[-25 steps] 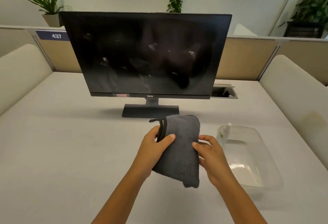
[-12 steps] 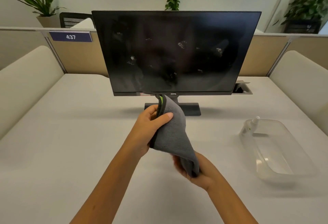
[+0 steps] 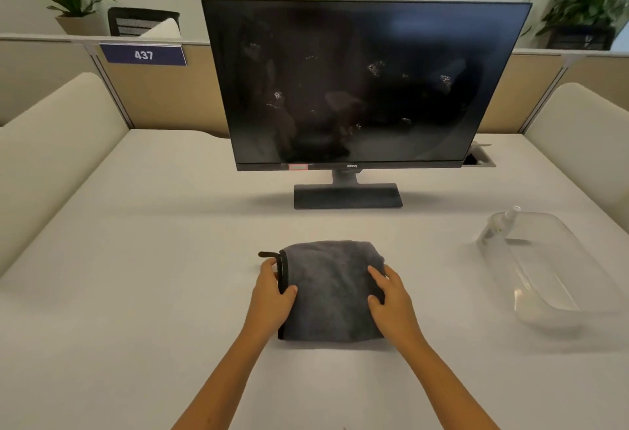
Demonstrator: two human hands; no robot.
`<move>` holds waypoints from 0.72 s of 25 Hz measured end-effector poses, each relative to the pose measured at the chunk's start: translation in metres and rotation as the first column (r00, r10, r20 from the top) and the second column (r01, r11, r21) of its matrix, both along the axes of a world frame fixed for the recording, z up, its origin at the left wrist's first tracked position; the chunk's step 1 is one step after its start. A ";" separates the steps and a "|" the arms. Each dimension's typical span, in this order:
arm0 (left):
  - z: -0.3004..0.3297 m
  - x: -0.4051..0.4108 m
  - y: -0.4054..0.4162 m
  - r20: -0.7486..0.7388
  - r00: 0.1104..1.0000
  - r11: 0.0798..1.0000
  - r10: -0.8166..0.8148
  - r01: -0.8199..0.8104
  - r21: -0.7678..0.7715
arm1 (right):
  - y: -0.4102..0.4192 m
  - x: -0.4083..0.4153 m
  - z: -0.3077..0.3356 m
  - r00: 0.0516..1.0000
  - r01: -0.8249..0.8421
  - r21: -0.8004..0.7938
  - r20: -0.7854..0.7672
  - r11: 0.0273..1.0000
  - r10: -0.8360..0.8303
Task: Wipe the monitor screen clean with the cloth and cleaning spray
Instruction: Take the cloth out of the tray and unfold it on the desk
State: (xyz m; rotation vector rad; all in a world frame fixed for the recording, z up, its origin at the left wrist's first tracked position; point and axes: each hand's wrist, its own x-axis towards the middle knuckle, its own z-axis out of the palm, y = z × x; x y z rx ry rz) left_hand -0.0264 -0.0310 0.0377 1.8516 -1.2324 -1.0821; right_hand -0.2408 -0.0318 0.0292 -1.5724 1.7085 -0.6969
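I see my left hand [image 3: 274, 288] pinching the folded cloth's [image 3: 332, 293] left edge on the table [image 3: 136, 276], while my right hand [image 3: 388, 296] rests flat on it. Further right, the spray bottle [image 3: 500, 222] lies in a clear tub [image 3: 551, 269]. Beyond, the monitor [image 3: 364, 85] shows smudges; wiping them dry could smear.

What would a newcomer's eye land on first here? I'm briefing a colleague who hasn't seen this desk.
First the big dark monitor, upright at the middle back of the white table, its switched-off screen dotted with pale smudges. Next, near the front, a folded grey cloth lies flat on the table, with the left hand holding its left edge and the right hand resting on its right side. To the right sits a clear plastic tray with a small spray bottle leaning in its far corner.
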 end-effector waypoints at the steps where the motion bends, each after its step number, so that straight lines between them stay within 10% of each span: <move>1: -0.005 0.000 0.002 0.048 0.999 0.999 -0.015 0.017 -0.037 | 0.004 0.001 -0.004 0.999 0.013 -0.010 -0.032 1.000 -0.014; 8: -0.023 0.000 0.010 0.332 0.917 0.975 -0.220 0.214 0.055 | -0.001 0.000 -0.006 0.984 0.040 0.011 -0.175 0.999 -0.037; 18: -0.018 0.012 -0.025 0.081 0.986 0.980 -0.144 0.153 -0.124 | -0.039 -0.013 0.013 0.987 -0.059 0.095 0.158 0.994 0.044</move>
